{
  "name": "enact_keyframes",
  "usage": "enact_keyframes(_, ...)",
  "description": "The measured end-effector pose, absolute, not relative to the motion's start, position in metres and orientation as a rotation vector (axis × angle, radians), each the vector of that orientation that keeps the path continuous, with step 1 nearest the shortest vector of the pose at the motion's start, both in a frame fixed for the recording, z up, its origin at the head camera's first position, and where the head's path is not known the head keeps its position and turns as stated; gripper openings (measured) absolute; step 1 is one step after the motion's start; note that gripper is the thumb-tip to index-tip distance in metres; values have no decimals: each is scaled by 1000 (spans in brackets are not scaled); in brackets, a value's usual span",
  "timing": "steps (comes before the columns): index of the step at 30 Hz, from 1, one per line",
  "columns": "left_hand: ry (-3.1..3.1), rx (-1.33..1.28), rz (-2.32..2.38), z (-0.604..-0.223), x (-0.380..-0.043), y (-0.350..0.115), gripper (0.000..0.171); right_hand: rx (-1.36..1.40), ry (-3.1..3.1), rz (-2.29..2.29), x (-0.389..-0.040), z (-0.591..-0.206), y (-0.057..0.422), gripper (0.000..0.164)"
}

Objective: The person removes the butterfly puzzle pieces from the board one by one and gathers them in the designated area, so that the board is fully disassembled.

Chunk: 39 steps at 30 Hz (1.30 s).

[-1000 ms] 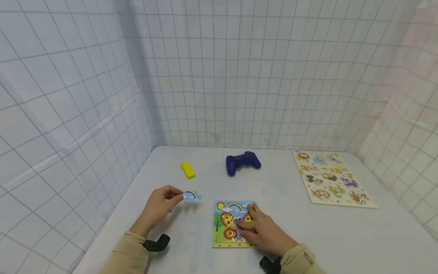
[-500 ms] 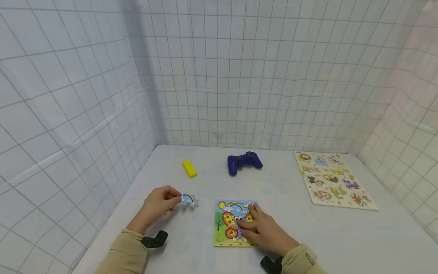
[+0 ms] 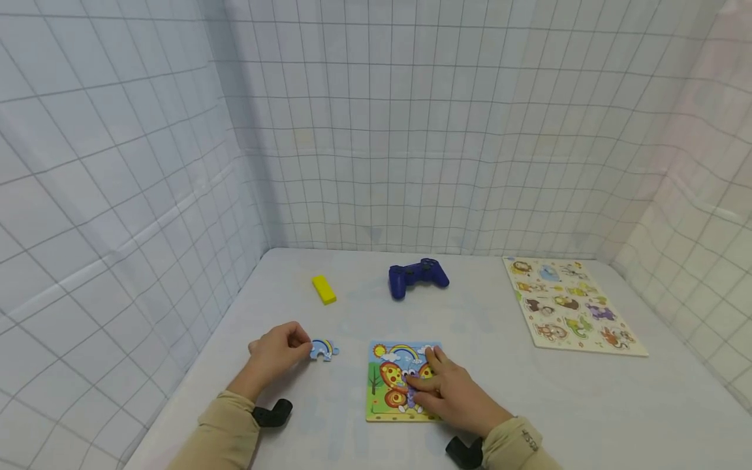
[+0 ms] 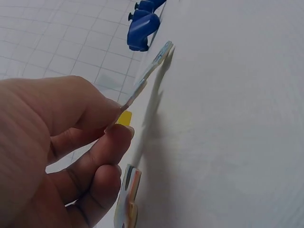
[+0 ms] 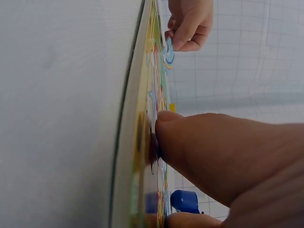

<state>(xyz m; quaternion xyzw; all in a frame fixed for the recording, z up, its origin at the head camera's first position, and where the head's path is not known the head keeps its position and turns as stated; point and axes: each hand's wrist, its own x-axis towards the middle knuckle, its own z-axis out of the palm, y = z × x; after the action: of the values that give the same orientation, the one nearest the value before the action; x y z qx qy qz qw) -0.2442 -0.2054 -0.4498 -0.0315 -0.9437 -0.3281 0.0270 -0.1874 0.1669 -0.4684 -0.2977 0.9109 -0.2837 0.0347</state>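
Note:
My left hand (image 3: 277,352) pinches a light-blue jigsaw piece (image 3: 320,344) with a rainbow printed on it, between thumb and fingertips. In the left wrist view this piece (image 4: 138,90) is seen nearly edge-on, tilted close over the white table. A second jigsaw piece (image 4: 127,195) shows below the fingers there; in the head view the hand hides it. My right hand (image 3: 459,397) rests with extended fingers on a butterfly jigsaw puzzle (image 3: 378,391), covering its right side. In the right wrist view the thumb (image 5: 190,137) lies against the picture.
Behind the left hand lies a yellow block (image 3: 324,289). A blue game controller (image 3: 418,277) sits farther back, past the puzzle. At the right is a large board with animal pictures (image 3: 558,313). White gridded cloth walls (image 3: 376,163) stand around the table (image 3: 529,405).
The left hand has come slightly down with the rainbow piece. The red and yellow bit glimpsed under that hand earlier is now hidden. The right hand stays on the puzzle.

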Motion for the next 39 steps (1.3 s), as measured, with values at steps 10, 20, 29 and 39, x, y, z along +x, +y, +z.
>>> enact_keyframes(10, -2921, -110, -889, -452, -244, -203, 16, -898, 2832, -835, -187, -466, 166, 36)
enact_keyframes(20, -2910, -158, -626, -456, -245, -197, 21, -882, 2839, -809, -187, -465, 165, 36)
enact_keyframes(29, -2926, -203, -549, -452, -237, -192, 35, -853, 2830, -781, -187, -460, 167, 36)
enact_keyframes(39, -2785, -347, -772, -446, -230, -147, 24, -840, 2843, -782, -189, -462, 165, 35)
